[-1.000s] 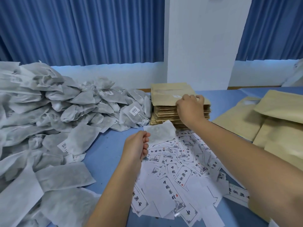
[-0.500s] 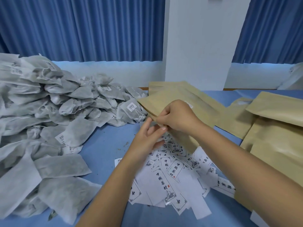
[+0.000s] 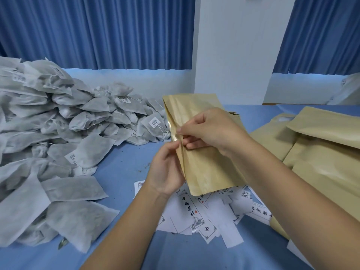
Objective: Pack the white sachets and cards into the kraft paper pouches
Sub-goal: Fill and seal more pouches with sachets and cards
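Showing shiny inner lining, smooth tan kraft pouch (image 3: 204,168).

Sachets (image 3: 58,137) piled left, cards (image 3: 196,213) in front, pouches (image 3: 321,152) stacked right, one pouch (image 3: 206,162) held above the cards.

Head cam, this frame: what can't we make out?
- Inside of the held kraft pouch: head view, its own paper plus the left hand and right hand at its edge hide any contents.
- Cards: head view, partly under the pouch, so they cannot be counted.
- Sachet label: print too small to read.
- Sachet pile: cut off by the left edge.
- Kraft pouches at right: cut off by the right edge.
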The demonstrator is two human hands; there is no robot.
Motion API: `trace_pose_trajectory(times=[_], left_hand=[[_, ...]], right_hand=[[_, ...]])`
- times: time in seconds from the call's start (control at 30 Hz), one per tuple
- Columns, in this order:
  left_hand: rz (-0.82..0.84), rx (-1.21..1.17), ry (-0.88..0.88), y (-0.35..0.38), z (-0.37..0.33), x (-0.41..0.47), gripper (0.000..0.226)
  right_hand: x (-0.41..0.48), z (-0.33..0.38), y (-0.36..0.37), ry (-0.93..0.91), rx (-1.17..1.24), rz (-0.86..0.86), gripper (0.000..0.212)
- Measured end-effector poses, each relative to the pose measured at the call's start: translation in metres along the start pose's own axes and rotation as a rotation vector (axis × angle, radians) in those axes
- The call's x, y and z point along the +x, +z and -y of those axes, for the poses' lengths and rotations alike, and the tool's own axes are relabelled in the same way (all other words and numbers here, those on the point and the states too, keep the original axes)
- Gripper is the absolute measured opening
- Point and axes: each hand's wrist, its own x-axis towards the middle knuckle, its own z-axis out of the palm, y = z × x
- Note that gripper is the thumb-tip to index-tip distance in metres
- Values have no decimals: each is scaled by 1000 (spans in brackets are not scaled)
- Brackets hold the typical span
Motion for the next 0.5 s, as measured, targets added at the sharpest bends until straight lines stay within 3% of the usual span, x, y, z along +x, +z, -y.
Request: trace_pose_trajectory(times=[0.07,0.13,0.2,0.3,0.5], left_hand=[[-132,17,-40,-5,-3,3,11],[-292,209,-55,-11,0,6,17],[-377,437,-63,-12,8,8,24],[-458,562,-127,-15,18,7,29],[-551,690,-200,-19,23,7,26]], right_hand=[[5,-11,6,33,-42,-65,15],[9,-30,15,62,-131,-139,20],[12,-53,22,31,-387,-223,27],[11,-80,28,2,-701,-294,37],[15,-103,18,-38,-593,-123,41]])
